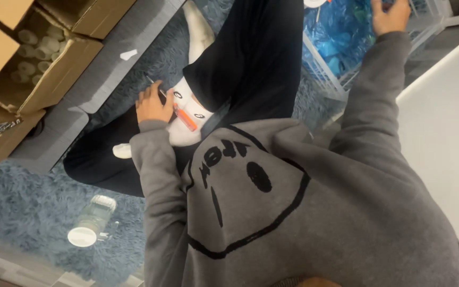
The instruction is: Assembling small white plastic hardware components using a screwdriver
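A grey sweatshirt point(293, 212) with a black printed face fills the near view. Beside it, on blue shag carpet point(22, 212), lies a clear jar point(92, 220) with a white lid. Further out, the left hand point(154, 104) rests on a white sock point(187, 114), fingers curled around a pen point(179, 112): orange barrel, thin metal tip. Beyond, cardboard boxes point(43, 58) stand open. Farthest, the right hand point(391, 16) reaches into a white wire basket point(325, 74) of blue bags; its finger spread cannot be told.
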